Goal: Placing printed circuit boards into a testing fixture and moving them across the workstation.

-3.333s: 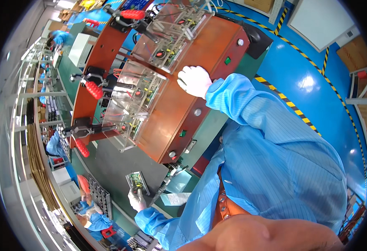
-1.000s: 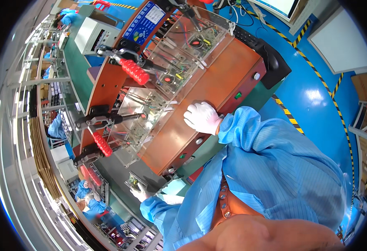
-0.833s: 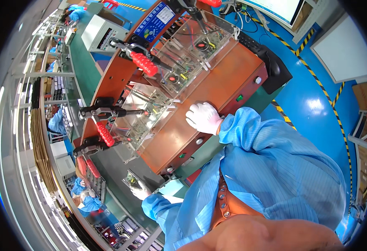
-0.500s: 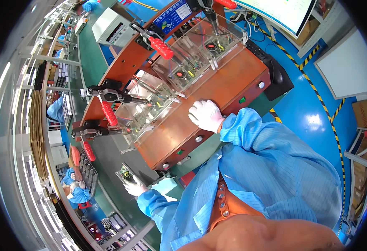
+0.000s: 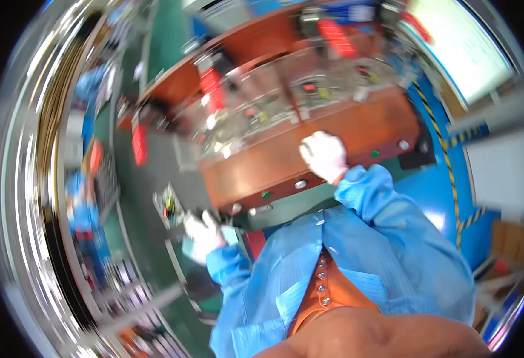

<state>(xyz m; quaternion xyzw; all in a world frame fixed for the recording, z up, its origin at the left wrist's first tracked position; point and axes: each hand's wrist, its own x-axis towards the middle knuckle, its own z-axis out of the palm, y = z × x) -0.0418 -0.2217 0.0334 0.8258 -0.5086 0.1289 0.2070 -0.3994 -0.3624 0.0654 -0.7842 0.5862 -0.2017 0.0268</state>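
Motion blurs the whole view. My left hand (image 5: 203,232), white-gloved, hovers at the left with its fingers apart and nothing seen in them. Just beyond its fingertips a small circuit board with green and yellow parts (image 5: 169,206) lies on the dark mat (image 5: 145,206). A pale blue flat item (image 5: 230,234) shows beneath and beside this hand. My right hand (image 5: 324,155), also gloved, lies on the front top of the long red-brown test box (image 5: 256,167), fingers extended. Clear-covered fixtures (image 5: 268,113) stand in a row behind it.
Toggle clamps with red handles (image 5: 212,89) rise over the fixtures. Knobs (image 5: 300,184) and green switches line the box's front. A lit monitor (image 5: 462,48) stands at the far right. Shelving (image 5: 53,137) runs down the left, with people in blue beyond the bench.
The view has turned, shifting the scene. My left hand, earlier at the circuit board's edge, is now apart from it, with the board on the mat. My right hand stays on the box.
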